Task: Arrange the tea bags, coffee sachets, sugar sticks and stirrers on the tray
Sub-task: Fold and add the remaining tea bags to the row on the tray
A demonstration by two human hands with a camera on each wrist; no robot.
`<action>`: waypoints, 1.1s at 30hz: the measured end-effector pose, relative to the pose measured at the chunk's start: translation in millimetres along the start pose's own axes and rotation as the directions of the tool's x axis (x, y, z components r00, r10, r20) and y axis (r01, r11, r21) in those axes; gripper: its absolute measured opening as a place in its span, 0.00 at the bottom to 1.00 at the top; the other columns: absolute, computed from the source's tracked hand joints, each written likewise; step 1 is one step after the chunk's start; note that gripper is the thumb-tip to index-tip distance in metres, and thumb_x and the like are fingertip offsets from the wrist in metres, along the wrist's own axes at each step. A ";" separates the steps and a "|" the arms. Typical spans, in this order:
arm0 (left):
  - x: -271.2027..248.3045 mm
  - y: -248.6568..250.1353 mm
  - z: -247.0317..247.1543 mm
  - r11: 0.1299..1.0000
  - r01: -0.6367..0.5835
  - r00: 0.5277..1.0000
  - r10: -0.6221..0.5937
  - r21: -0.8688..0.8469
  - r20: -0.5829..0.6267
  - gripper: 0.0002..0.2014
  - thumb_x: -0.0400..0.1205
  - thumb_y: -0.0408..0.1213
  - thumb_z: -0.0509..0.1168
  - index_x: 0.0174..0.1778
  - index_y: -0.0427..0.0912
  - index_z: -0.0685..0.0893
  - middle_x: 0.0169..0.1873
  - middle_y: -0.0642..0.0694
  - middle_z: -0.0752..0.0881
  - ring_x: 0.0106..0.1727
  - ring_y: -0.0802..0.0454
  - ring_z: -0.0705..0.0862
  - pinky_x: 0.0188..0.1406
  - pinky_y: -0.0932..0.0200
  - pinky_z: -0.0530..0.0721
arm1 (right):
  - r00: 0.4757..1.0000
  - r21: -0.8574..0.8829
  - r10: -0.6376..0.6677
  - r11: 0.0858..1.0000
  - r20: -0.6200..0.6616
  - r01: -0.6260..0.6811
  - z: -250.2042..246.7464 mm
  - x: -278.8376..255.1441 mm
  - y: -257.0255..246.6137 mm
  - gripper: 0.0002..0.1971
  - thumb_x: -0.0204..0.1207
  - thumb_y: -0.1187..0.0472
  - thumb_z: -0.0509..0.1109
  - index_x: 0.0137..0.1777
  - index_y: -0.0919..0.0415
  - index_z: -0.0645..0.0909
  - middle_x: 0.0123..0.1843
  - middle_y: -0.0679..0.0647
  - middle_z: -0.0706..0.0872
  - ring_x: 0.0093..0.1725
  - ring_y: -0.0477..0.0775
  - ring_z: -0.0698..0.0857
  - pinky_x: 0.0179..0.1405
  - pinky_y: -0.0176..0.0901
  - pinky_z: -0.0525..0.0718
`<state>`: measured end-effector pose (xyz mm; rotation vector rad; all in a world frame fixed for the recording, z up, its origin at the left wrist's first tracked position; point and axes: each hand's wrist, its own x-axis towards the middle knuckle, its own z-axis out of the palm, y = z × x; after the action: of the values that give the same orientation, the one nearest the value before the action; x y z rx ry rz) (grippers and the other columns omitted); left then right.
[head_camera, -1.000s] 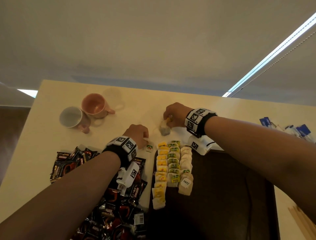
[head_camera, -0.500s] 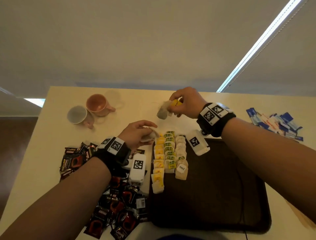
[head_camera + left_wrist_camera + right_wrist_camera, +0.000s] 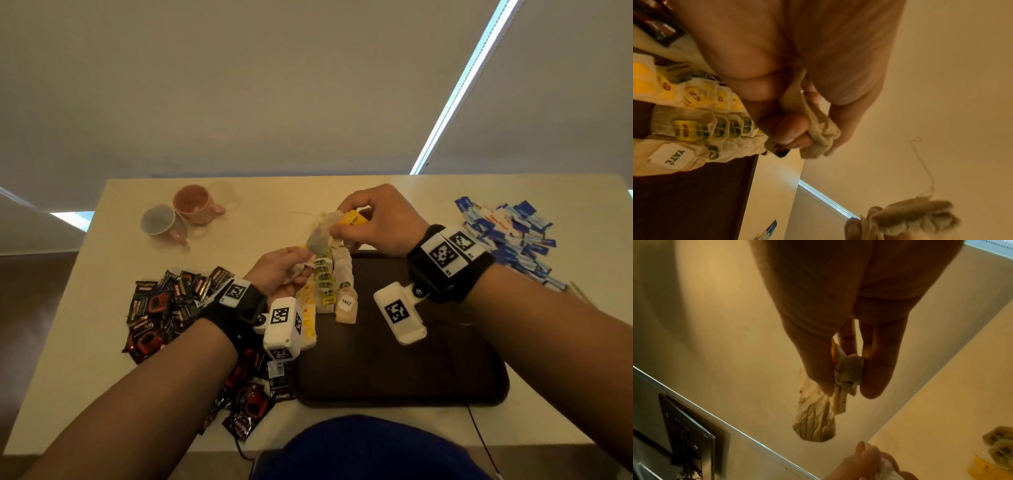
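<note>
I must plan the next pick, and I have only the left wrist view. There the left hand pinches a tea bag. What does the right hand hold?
Observer: The right hand pinches a crumpled tea bag with a yellow tag, raised above the far edge of the tray.
Operator: Where do the coffee sachets lie?
Observer: The coffee sachets lie in a dark heap on the table, left of the tray.
Operator: And the sugar sticks?
Observer: The sugar sticks lie in a blue and white pile at the far right of the table, off the tray.
</note>
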<state>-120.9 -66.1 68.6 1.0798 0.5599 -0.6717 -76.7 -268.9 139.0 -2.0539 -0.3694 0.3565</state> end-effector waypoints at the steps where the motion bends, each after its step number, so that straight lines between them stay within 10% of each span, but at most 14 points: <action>1: -2.1 0.2 1.6 1.000 0.023 1.000 -0.023 -0.012 0.015 0.05 0.77 0.30 0.65 0.46 0.38 0.76 0.23 0.46 0.76 0.19 0.58 0.72 0.17 0.68 0.73 | 1.000 -0.004 0.000 1.000 -0.005 0.000 0.1 -4.1 -0.3 0.06 0.71 0.58 0.81 0.44 0.58 0.90 0.41 0.58 0.91 0.35 0.56 0.91 0.38 0.60 0.91; 9: -12.3 0.2 14.1 0.993 -0.047 0.999 0.047 -0.110 -0.007 0.11 0.86 0.22 0.57 0.60 0.30 0.82 0.43 0.33 0.86 0.33 0.50 0.88 0.30 0.63 0.88 | 0.999 0.029 0.023 0.999 -0.031 -0.022 5.9 -19.8 -2.7 0.05 0.71 0.60 0.82 0.43 0.56 0.89 0.41 0.56 0.91 0.35 0.54 0.91 0.34 0.44 0.90; 15: -23.7 0.2 22.4 0.980 -0.028 0.986 0.060 -0.199 0.153 0.32 0.86 0.61 0.56 0.64 0.32 0.83 0.51 0.33 0.89 0.48 0.41 0.87 0.48 0.51 0.89 | 0.993 0.028 0.113 0.993 -0.043 -0.112 18.3 -19.7 3.2 0.05 0.72 0.61 0.81 0.39 0.55 0.87 0.35 0.52 0.89 0.29 0.53 0.90 0.29 0.41 0.87; 20: -22.9 -1.3 25.1 0.968 -0.206 0.969 0.181 0.145 0.169 0.17 0.80 0.47 0.70 0.53 0.36 0.84 0.36 0.39 0.89 0.38 0.44 0.84 0.36 0.56 0.87 | 0.998 -0.100 0.068 0.993 0.006 -0.067 36.4 -13.7 8.0 0.03 0.70 0.59 0.79 0.42 0.51 0.90 0.39 0.49 0.89 0.34 0.45 0.87 0.33 0.36 0.82; 26: -17.9 1.3 19.0 0.969 -0.218 0.976 0.215 0.117 0.037 0.10 0.87 0.37 0.64 0.58 0.36 0.85 0.32 0.40 0.86 0.28 0.50 0.83 0.26 0.60 0.84 | 0.998 -0.004 0.059 0.998 -0.002 -0.059 35.4 -13.3 18.7 0.13 0.71 0.51 0.80 0.55 0.53 0.89 0.49 0.46 0.90 0.52 0.47 0.87 0.55 0.47 0.86; 33: -15.3 3.3 14.1 0.965 -0.230 0.973 0.229 0.127 0.027 0.10 0.88 0.36 0.63 0.60 0.37 0.87 0.37 0.41 0.87 0.32 0.50 0.83 0.29 0.62 0.85 | 0.989 0.239 0.109 0.967 -0.097 -0.083 39.5 -20.6 17.0 0.10 0.72 0.62 0.80 0.44 0.70 0.89 0.39 0.61 0.91 0.36 0.48 0.90 0.38 0.36 0.88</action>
<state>-127.5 -74.8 86.6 1.2395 0.3766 -0.5158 -109.2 -254.3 107.4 -1.8531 -0.1525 0.3279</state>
